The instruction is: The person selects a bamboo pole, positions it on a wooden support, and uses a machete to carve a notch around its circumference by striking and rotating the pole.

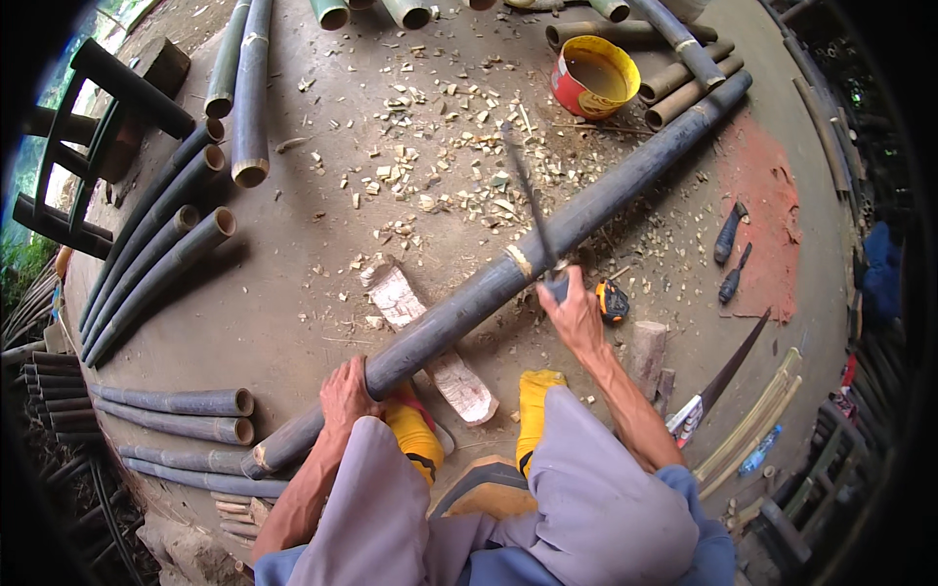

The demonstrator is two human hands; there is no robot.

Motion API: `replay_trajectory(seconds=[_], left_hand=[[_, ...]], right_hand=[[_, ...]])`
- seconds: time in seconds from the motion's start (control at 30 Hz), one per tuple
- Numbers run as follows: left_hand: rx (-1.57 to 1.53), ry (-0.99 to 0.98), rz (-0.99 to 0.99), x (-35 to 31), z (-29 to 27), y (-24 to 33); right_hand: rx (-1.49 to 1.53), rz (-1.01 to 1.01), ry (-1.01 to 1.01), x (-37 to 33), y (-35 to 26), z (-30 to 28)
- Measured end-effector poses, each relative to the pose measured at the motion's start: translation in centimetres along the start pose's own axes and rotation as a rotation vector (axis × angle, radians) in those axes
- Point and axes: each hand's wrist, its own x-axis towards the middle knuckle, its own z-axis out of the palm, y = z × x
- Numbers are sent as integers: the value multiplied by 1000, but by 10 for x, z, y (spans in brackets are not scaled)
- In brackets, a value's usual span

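Note:
A long dark bamboo pole (449, 317) lies slantwise before me, running from the lower left to the upper right. It crosses over a pale, chipped wooden block (459, 386). My left hand (345, 396) is closed around the pole near its lower-left end. My right hand (576, 317) is closed on the handle of a long, thin-bladed knife (532, 200). The blade, smeared by motion, slants up across the pole just right of a pale, scraped node ring (519, 259). An orange and black tape measure (613, 301) lies beside my right hand.
Wood chips (440, 161) litter the ground beyond the pole. A yellow and red bucket (594, 78) stands at the back. Cut bamboo lengths (181, 254) lie at left. On the right are a handsaw (718, 391), two dark-handled tools (729, 234) and split strips (752, 420).

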Motion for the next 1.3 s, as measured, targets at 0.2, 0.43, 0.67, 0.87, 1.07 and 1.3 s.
replay_trajectory(seconds=[0.2, 0.43, 0.67, 0.87, 1.07, 1.3], left_hand=[[-171, -245, -46, 19, -15, -1], [-199, -413, -39, 28, -18, -9], [-4, -103, -40, 7, 1, -5], [-182, -263, -39, 17, -21, -2], [-217, -382, -54, 25, -22, -10], [-240, -456, -54, 37, -27, -13]], right_hand=[[-162, -266, -174, -28, -4, 0], [-261, -419, -175, -40, 0, 1], [125, 11, -187, -24, -5, -3], [160, 14, 153, 7, 6, -11], [-6, -140, -127, -18, 16, 3], [-151, -224, -152, -29, -8, 3]])
